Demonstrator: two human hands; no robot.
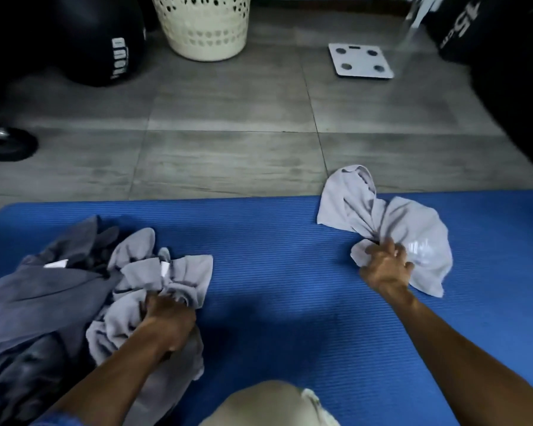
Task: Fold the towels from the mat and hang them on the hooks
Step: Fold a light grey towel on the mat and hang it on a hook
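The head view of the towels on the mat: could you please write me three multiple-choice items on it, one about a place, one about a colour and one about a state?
1. Where does the bathroom scale lie?
A. on the tiled floor beyond the mat
B. on the mat
C. inside the laundry basket

2. What colour is the exercise mat?
A. green
B. blue
C. red

3. What is the right hand doing?
A. resting flat on the mat
B. hanging free
C. gripping the pale crumpled towel

Answers: 1 A, the scale sits on grey tiles right of the cream laundry basket; 2 B, the ribbed surface is blue; 3 C, its fingers are curled into the bunched cloth.
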